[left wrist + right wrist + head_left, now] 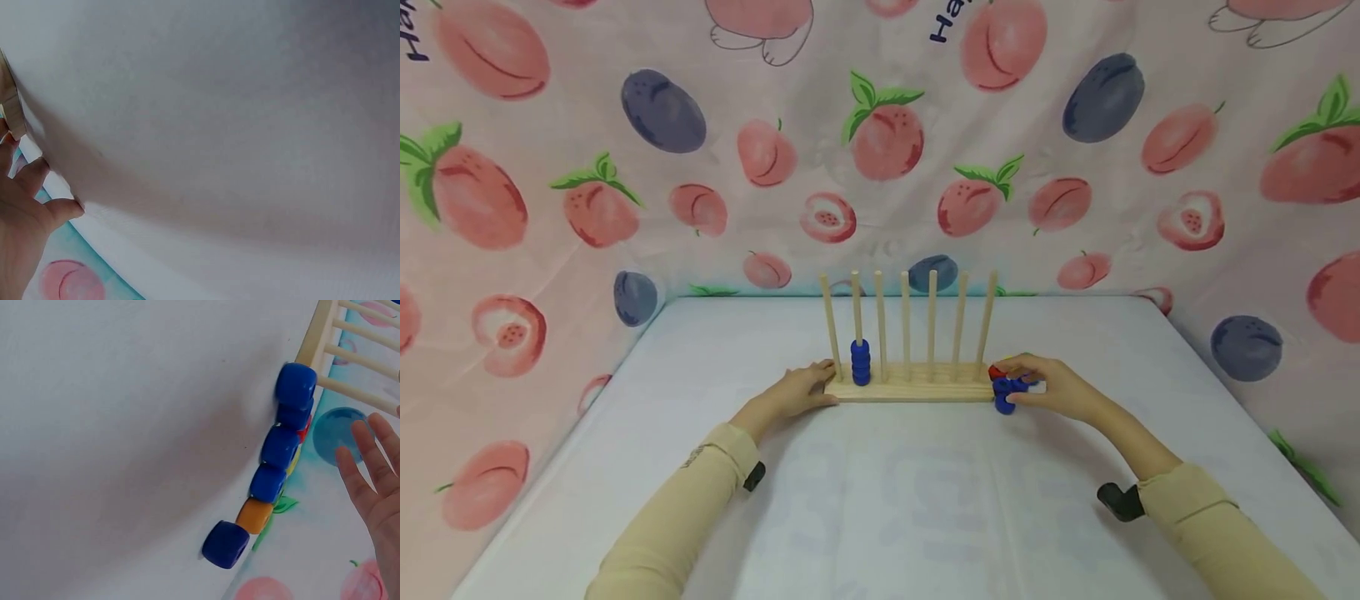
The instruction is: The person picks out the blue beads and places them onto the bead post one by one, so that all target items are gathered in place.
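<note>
A wooden peg stand (917,392) with several upright pegs stands in the middle of the table. Blue beads (861,363) are stacked on its second peg from the left. My left hand (793,390) holds the stand's left end, thumb at the front corner and fingers behind. In the left wrist view its fingers spread beside the wood. At the right end, my right hand (1060,387) hovers with parted thumb and fingers around loose blue beads (1004,404) and a red bead (996,372). Its straight fingers (375,453) show apart from the beads in the right wrist view.
The loose beads lie in a line off the stand's right end, with an orange bead (255,516) and a dark blue bead (225,544) farthest out. White cloth covers the table (925,500). A fruit-patterned curtain (880,208) hangs behind it.
</note>
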Tool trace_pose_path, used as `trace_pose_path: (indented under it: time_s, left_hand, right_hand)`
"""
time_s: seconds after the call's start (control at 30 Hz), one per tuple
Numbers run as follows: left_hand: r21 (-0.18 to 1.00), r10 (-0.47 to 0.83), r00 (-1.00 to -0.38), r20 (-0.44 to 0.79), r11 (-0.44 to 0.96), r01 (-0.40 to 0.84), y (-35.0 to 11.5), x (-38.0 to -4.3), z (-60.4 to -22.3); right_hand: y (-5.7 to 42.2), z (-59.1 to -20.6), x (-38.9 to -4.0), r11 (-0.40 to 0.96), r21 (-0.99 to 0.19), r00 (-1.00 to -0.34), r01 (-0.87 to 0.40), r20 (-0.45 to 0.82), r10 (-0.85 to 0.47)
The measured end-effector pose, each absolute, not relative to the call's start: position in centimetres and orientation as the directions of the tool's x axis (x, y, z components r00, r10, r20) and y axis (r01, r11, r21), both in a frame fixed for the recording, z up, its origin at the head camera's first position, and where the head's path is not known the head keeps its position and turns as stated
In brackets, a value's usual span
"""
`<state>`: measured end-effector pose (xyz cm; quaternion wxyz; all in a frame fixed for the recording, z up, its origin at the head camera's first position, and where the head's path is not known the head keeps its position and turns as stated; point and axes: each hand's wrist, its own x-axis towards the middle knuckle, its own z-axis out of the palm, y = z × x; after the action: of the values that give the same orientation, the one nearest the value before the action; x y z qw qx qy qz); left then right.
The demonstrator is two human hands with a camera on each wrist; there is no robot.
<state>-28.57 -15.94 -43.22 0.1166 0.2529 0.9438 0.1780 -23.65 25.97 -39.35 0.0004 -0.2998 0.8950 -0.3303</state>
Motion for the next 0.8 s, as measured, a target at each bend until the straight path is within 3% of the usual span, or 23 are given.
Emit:
trace_pose_path:
  time_s: [0.8]
  left_hand:
    - [0.429,0.524,-0.840,-0.138,0.796,0.427,-16.5,-28.3,-43.3]
  right_hand:
    - [26.6,-41.1,-24.4,0.670,-0.579,-0.842,-0.465,0.056,-0.537]
